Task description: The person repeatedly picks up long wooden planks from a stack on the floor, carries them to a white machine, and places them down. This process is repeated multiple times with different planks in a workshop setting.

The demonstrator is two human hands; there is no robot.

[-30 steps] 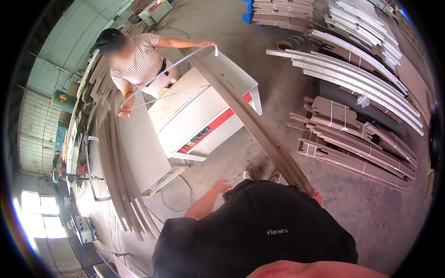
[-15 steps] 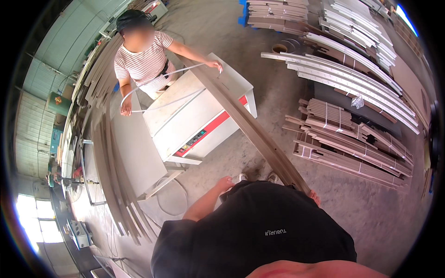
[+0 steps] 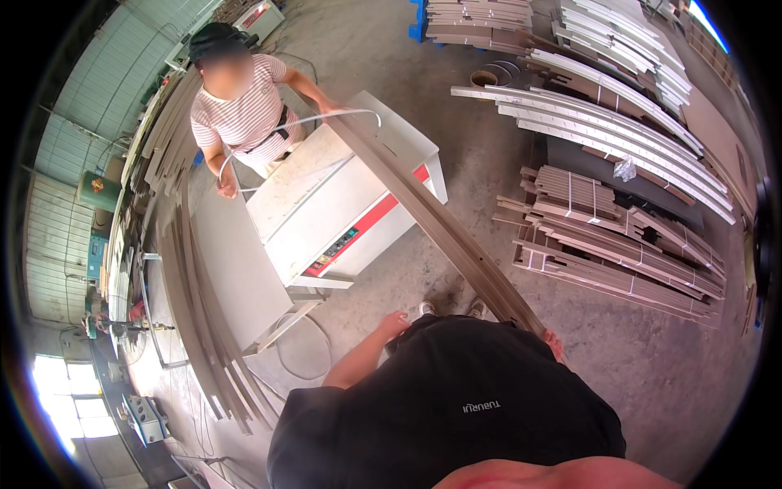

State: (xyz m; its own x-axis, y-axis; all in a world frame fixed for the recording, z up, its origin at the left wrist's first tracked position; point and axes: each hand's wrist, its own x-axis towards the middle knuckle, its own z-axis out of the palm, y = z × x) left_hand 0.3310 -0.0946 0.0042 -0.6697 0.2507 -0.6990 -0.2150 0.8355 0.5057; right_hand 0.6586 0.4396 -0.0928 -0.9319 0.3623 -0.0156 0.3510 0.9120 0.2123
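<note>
Long brown boards (image 3: 440, 232), lying together in a bundle, run from the white machine (image 3: 326, 216) down to my right side. My right hand (image 3: 554, 344) grips their near end, partly hidden behind my black shirt. To the left of the boards my left hand (image 3: 394, 323) is held before my belly, fingers loosely bent, with nothing visible in it. Across the machine stands a co-worker (image 3: 244, 110) with a pale packing strap (image 3: 314, 167) looped around the boards' far part. One of that person's hands holds the strap at the left; the other is on the boards.
More brown strips (image 3: 191, 301) lean beside a grey panel (image 3: 232, 269) at the left. Strapped bundles of brown boards (image 3: 619, 244) and white strips (image 3: 603, 134) lie on the floor at the right. A thin hose (image 3: 305, 375) coils on the floor near my left arm.
The co-worker's hand at the boards has moved left, away from the strap's end, and now rests at the boards. The strap end bends freely over them. My hands stay nearly where they were.
</note>
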